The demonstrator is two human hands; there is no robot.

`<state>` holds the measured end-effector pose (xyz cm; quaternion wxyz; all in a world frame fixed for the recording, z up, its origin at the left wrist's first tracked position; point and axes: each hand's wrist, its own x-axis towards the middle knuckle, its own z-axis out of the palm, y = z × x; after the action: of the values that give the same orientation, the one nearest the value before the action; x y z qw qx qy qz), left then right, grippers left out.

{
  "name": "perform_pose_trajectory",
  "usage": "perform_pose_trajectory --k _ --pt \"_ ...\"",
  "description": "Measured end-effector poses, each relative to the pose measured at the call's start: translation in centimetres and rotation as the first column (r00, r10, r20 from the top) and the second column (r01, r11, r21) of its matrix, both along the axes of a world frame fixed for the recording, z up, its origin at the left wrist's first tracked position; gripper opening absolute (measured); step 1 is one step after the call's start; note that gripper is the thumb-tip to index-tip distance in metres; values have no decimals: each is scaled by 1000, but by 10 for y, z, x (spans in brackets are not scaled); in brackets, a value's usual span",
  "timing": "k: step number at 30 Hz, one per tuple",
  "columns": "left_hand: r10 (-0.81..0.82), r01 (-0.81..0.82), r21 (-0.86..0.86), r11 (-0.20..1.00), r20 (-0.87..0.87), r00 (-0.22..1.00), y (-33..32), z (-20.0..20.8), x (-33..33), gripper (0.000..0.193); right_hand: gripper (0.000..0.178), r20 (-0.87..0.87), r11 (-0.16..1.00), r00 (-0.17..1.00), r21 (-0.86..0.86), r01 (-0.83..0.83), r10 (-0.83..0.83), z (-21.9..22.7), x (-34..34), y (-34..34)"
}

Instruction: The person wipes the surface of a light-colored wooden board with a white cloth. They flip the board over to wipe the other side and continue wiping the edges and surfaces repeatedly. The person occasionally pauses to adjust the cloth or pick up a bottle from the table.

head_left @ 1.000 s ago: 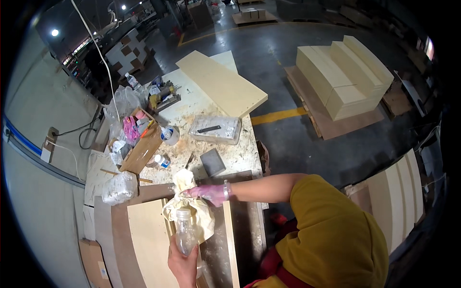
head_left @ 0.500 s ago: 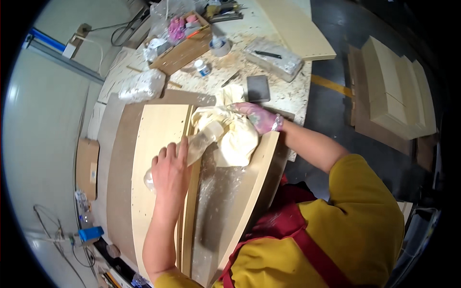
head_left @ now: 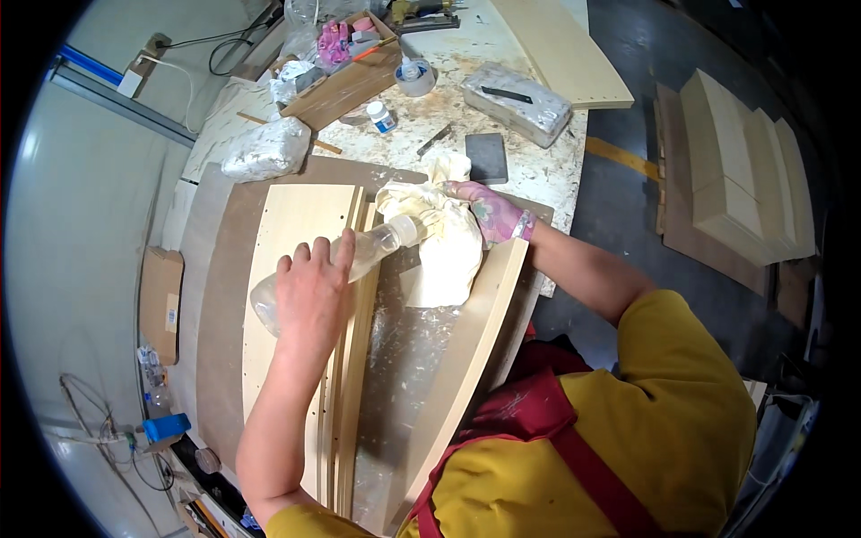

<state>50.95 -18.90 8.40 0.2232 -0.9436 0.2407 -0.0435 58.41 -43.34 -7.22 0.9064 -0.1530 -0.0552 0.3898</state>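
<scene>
My left hand (head_left: 312, 282) is closed round a clear plastic bottle (head_left: 371, 247) that lies tilted, its white cap end toward a cream cloth (head_left: 448, 255). My right hand (head_left: 491, 213), in a pink patterned glove, grips the bunched cloth near its top; the fingertips are partly hidden in the folds. Below the bottle lie several pale boards (head_left: 291, 215) with small holes along their edges. Another pale board (head_left: 475, 350) stands on edge nearer my body, to the right. The bottle's mouth is close to the cloth; whether they touch I cannot tell.
On the worktable (head_left: 430, 90) sit a cardboard box (head_left: 350, 90) of supplies, a tape roll (head_left: 415, 79), a small white bottle (head_left: 380, 117), a dark grey block (head_left: 486, 159) and a wrapped block (head_left: 518, 108) with a black knife on it. Stacked panels (head_left: 735, 166) stand on the floor at right.
The bottle has turned from a blurred tilt to a steadier one, its cap end now showing clearly beside the cloth. My right hand still holds the cloth.
</scene>
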Motion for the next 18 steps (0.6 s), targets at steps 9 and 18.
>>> perform_pose_trajectory --k 9,18 --pt "-182 181 42 983 25 983 -18 6 14 52 54 -207 933 977 -359 -25 -54 -28 5 -5" --pt "-177 189 129 973 -101 979 -52 7 35 53 37 -240 976 962 -201 81 -129 -22 6 -7"
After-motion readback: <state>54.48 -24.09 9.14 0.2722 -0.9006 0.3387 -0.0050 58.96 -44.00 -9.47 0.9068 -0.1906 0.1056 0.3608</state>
